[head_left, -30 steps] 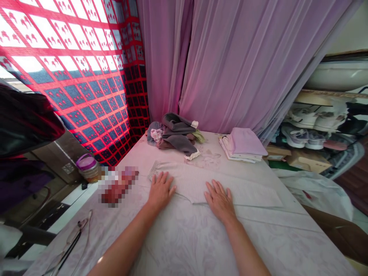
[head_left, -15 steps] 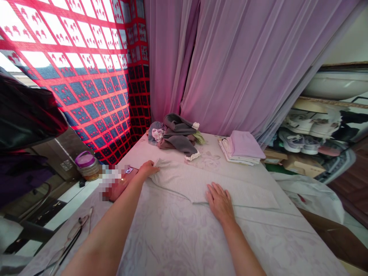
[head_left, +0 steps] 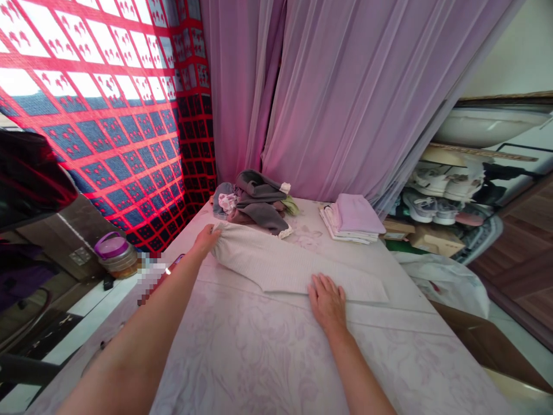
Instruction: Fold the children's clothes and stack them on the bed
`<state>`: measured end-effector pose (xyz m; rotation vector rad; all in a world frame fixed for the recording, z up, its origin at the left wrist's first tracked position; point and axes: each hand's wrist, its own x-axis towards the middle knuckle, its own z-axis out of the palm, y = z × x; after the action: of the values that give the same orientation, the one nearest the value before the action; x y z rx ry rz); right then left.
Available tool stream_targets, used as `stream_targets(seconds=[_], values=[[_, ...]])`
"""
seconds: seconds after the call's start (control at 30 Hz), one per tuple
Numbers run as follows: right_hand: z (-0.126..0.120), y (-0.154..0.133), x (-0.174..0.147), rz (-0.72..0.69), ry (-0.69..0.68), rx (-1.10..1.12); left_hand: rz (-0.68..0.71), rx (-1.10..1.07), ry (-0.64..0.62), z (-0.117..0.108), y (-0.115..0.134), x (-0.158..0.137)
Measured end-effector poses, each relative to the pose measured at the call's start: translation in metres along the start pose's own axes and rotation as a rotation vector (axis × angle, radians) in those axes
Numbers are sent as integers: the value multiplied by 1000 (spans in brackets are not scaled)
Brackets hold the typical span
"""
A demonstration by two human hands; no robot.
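Note:
A pale, finely ribbed pair of trousers (head_left: 276, 262) lies flat, folded lengthwise, across the tabletop, its gathered waist end to the left and its leg end to the right. My left hand (head_left: 206, 239) is closed on the upper corner of that waist end, thumb and fingers pinching the cloth. My right hand (head_left: 327, 298) rests palm down, fingers stretched out, on the lower edge near the middle of the trousers. Just behind the waist end is a loose heap of clothes (head_left: 259, 202), dark grey with pink and green pieces.
A folded stack of cloths (head_left: 354, 216), lilac on top, sits at the back right. My left forearm partly covers a reddish phone (head_left: 175, 264). The patterned tabletop (head_left: 242, 346) stretches toward me. Beyond its right edge stand an open cardboard box (head_left: 488, 340) and a shoe rack (head_left: 436, 202).
My left hand has drawn the waist end leftward, and the trousers have slid left and lie smoother. My right hand stays flat on them. The view has shifted slightly right.

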<state>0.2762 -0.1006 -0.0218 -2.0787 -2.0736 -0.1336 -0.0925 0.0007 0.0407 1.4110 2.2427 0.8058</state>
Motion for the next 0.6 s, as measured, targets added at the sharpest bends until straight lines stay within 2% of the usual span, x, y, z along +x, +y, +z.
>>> stream_targets(seconds=[0.17, 0.3, 0.47, 0.6], values=[[-2, -3, 1, 2, -30, -6, 32, 133, 19, 3, -18, -4], [-1, -1, 1, -2, -28, -1, 198, 231, 73, 14, -18, -21], [2, 0, 0, -7, -2, 4, 437, 309, -34, 38, -14, -43], [2, 1, 0, -7, 15, 19, 470, 425, -104, 47, -15, -49]])
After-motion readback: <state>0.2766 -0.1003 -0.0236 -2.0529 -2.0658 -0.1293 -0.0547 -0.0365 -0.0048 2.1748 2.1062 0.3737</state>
